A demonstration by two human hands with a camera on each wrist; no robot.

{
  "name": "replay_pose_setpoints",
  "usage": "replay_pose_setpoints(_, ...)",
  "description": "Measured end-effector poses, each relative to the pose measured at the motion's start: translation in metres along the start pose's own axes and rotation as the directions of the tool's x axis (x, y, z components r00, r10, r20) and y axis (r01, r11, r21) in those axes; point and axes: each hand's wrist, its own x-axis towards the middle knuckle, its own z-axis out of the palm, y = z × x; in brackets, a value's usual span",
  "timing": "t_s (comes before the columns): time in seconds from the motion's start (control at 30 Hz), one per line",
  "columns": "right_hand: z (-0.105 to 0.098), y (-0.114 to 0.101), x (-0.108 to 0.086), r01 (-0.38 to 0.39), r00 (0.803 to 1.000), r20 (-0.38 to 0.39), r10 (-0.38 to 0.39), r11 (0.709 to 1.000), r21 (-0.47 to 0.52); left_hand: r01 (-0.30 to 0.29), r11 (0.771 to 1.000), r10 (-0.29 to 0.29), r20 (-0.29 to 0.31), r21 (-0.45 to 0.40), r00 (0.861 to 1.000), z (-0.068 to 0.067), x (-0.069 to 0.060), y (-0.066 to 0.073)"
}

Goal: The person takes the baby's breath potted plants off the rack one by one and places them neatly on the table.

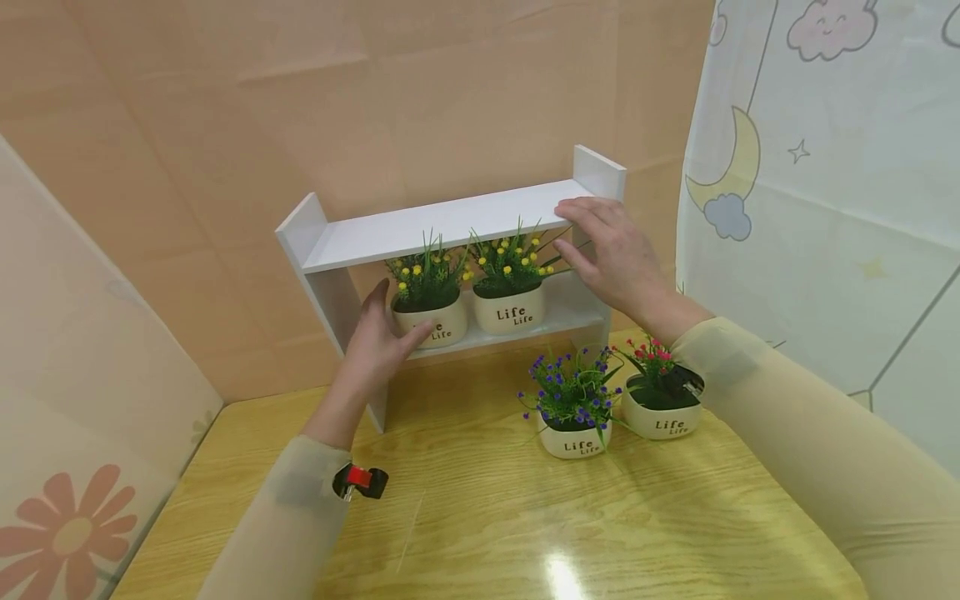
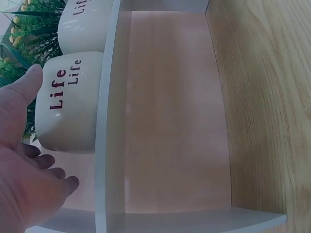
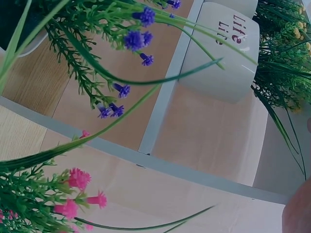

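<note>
Right now your left hand (image 1: pixel 377 340) is at the left-hand cream oval pot of yellow flowers (image 1: pixel 450 321), its grip spread wide: thumb across the front, fingers around the left side, though whether they touch it you can't tell. That pot sits upright on the lower board of the white two-tier shelf (image 1: pixel 450 218), with a matching cream pot of yellow flowers (image 1: pixel 510 315) just beside it on the right. Over to your right hand (image 1: pixel 617 254), up by the right end of the top board, fingers reaching over its front edge and thumb below, that grip wide too; contact is unclear. Down on the yellow wood-grain counter (image 1: pixel 465 521), in front of the shelf's right end, stand a cream pot of purple flowers (image 1: pixel 573 442) and, near it, a cream pot of red-pink flowers (image 1: pixel 660 418).
</note>
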Motion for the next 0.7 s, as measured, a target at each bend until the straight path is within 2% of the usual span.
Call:
replay_pose_setpoints(0.27,0.0003,-0.0005,-0.0006,0.007,1.000,-0.004,-0.007,1.000,-0.002,0.026,0.995,-0.025,0.018,-0.094,1.000,0.0039,0.0052,-0.0033)
replay_pose_setpoints(0.43,0.0004,-0.0008,-0.0012,0.004,1.000,-0.008,-0.004,1.000,-0.003,0.048,0.984,-0.040,0.049,-0.171,0.998,0.0045,0.0065,-0.0042)
replay_pose_setpoints(0.57,0.0004,-0.0010,-0.0014,0.006,1.000,-0.011,-0.006,1.000,-0.002,0.078,0.977,-0.064,0.078,-0.197,0.995,0.0046,0.0079,-0.0064)
replay_pose_setpoints(0.7,-0.0001,-0.0012,-0.0015,0.009,1.000,-0.012,-0.009,1.000,-0.004,0.083,0.975,-0.066,0.088,-0.205,0.994,0.0048,0.0098,-0.0081)
